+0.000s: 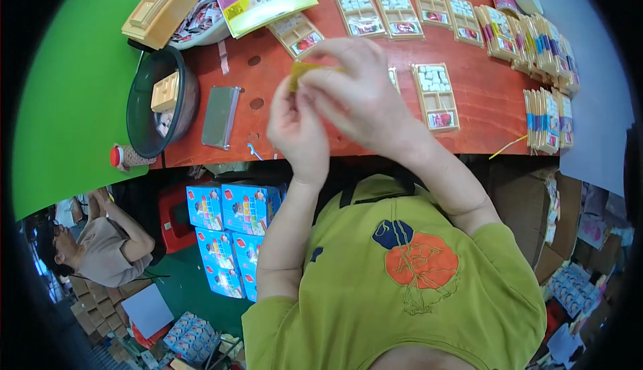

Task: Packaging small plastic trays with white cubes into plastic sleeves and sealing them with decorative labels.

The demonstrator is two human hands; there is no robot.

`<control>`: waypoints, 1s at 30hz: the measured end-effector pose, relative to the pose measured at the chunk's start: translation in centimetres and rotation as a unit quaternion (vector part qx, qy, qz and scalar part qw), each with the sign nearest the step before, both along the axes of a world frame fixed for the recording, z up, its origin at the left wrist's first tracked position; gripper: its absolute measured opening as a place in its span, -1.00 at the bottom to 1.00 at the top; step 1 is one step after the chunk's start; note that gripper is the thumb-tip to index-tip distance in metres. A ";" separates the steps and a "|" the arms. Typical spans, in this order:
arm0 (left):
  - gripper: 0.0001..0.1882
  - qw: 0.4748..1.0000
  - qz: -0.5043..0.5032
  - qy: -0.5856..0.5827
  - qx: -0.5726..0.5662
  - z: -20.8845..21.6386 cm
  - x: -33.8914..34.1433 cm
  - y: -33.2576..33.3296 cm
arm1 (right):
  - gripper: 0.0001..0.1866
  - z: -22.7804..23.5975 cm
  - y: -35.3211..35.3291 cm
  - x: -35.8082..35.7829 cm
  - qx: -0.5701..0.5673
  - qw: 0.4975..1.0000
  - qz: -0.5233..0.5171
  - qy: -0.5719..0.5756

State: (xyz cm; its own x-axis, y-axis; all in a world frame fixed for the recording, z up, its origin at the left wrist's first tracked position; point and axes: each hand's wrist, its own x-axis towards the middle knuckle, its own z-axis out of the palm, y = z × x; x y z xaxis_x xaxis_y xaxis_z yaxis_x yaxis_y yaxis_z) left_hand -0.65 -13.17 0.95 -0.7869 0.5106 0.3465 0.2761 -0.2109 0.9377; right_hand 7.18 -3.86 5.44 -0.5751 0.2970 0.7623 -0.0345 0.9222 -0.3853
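Observation:
My left hand (299, 125) and my right hand (358, 85) meet above the red table. Between their fingertips is a small, thin yellow piece (299, 74), pinched by both; its kind is not clear. Just beyond the hands lies a beige compartment tray (291, 28) with white pieces and a small red packet in it. To the right of my right hand sits another such tray (435, 95), filled with white pieces at its far end and a packet at its near end. Part of one more tray (393, 77) shows behind my right hand.
Several filled trays (362, 14) line the table's far side. Stacked packed trays (546, 112) stand at the right. At the left are a dark basin (186, 105), a grey-green block (220, 117) and colourful printed sheets (268, 22). Blue boxes (244, 209) and another person (110, 243) are below left.

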 end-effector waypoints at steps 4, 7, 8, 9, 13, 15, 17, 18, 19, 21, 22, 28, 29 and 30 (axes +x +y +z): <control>-0.81 0.958 -0.036 -0.268 0.091 0.5 -2.0 -1.0 | -0.67 -2.3 4.9 3.5 -0.057 0.996 -0.061 0.004; -0.81 0.928 -0.074 -0.347 0.118 0.2 -2.3 -1.5 | -0.54 -3.0 4.0 5.6 -0.487 0.873 0.017 -0.038; -0.81 0.926 -0.076 -0.352 0.114 0.1 -2.2 -1.4 | -0.54 -3.3 3.6 6.1 -0.489 0.871 0.011 -0.040; -0.81 0.916 -0.086 -0.373 0.117 -0.1 -2.1 -1.3 | -0.47 -3.6 3.1 6.5 -0.508 0.858 0.045 -0.057; -0.82 0.896 -0.099 -0.422 0.095 0.0 -0.8 -0.5 | -0.43 -5.0 2.5 7.8 -0.560 0.825 0.075 -0.004; -0.82 0.888 -0.105 -0.441 0.074 -0.4 -0.2 -0.8 | -0.52 -5.4 2.9 8.4 -0.557 0.827 0.067 0.043; -0.81 0.901 -0.060 -0.429 0.024 -1.0 0.2 -0.9 | -0.52 -5.7 3.5 9.7 -0.555 0.830 0.050 0.011; -0.81 0.899 -0.061 -0.434 0.020 -1.5 0.2 -1.1 | -0.52 -6.0 3.6 10.3 -0.548 0.835 0.038 -0.019; -0.81 0.910 -0.073 -0.407 -0.006 -2.2 0.1 -1.5 | -0.56 -6.3 3.6 10.7 -0.531 0.846 0.020 -0.032; -0.80 0.919 -0.085 -0.383 -0.034 -3.0 0.3 -1.7 | -0.61 -6.8 3.5 11.2 -0.510 0.857 -0.026 -0.072; -0.79 0.924 -0.087 -0.368 -0.066 -3.2 0.5 -1.7 | -0.65 -7.1 3.5 11.5 -0.483 0.866 -0.068 -0.108; -0.78 0.925 -0.094 -0.338 -0.148 -4.3 0.8 -1.3 | -0.88 -8.0 3.2 12.1 -0.368 0.902 -0.146 -0.173; -0.78 0.920 -0.089 -0.342 -0.168 -4.1 1.0 -1.1 | -0.88 -8.1 3.2 12.2 -0.368 0.901 -0.149 -0.174; -0.78 0.920 -0.091 -0.343 -0.169 -4.1 1.1 -1.0 | -0.89 -8.2 3.3 12.2 -0.304 0.924 -0.155 -0.175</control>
State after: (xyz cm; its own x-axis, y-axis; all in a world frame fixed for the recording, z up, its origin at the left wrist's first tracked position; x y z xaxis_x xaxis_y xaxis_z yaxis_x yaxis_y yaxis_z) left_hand 0.42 -14.21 -3.15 -0.6523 0.6428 -0.4015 -0.4153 0.1400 0.8989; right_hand 19.34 -0.59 -2.79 -0.5706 0.8002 0.1847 0.4192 0.4772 -0.7724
